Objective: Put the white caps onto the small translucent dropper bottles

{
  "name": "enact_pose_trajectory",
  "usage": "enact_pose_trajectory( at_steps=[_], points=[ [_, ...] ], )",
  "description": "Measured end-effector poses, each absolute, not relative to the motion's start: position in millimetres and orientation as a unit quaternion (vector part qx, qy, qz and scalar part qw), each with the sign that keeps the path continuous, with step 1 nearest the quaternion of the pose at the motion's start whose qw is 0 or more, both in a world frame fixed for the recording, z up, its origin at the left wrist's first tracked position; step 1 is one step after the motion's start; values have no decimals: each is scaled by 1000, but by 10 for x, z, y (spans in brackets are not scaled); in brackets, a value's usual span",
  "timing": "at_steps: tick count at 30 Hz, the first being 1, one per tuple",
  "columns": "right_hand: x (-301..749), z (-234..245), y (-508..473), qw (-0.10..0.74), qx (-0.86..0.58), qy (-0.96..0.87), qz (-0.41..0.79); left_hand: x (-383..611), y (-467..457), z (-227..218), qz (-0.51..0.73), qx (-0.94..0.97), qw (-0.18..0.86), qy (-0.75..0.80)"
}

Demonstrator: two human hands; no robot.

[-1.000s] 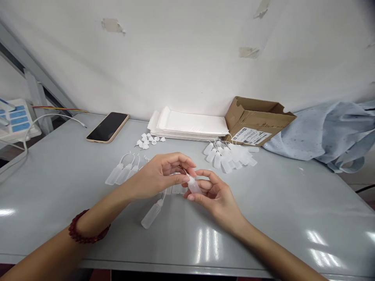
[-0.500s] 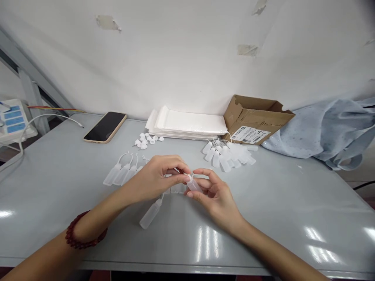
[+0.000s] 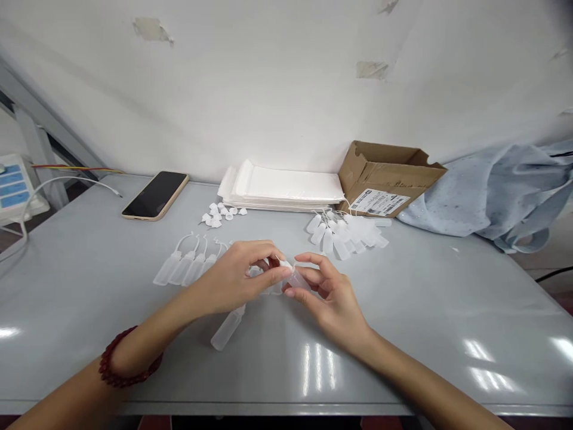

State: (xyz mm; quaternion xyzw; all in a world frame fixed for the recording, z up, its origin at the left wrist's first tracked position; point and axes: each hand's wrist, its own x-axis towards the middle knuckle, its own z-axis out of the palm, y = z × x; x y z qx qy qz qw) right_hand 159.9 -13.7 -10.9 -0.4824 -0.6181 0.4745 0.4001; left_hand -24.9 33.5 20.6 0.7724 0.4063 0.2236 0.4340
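Note:
A small translucent plastic bottle [image 3: 298,279] is gripped in my right hand [image 3: 329,298] just above the grey table [image 3: 403,322]. My left hand [image 3: 237,275] pinches the bottle's cap end with thumb and forefinger. Another small bottle [image 3: 226,328] lies on the table beneath my left hand. A row of several capped bottles [image 3: 181,266] lies to the left. A heap of several more bottles [image 3: 344,230] lies further back to the right. Small white caps [image 3: 219,215] are scattered behind.
A phone [image 3: 154,195] lies face up at the back left. A stack of white bags [image 3: 282,191] and an open cardboard box [image 3: 387,182] stand against the wall. Light blue cloth [image 3: 496,191] lies at the right. A power strip [image 3: 13,188] with cables sits far left.
Both hands have stayed together on the small bottle, with the left fingers shifting slightly on its cap end. The view has tilted a little downward.

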Motion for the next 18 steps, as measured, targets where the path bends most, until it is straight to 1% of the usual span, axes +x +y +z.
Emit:
enact_pose_trajectory(
  at_steps=[5,12,18],
  points=[
    [1616,-129,-123,386,-476,-659,435,-314,367,228,218,783,466,349],
    [1616,-153,-149,380,-475,-719,335,-262,364,202,204,773,425,423],
    [1623,-210,-154,363,-453,-766,277,-242,360,165,194,780,431,410]
  ],
)
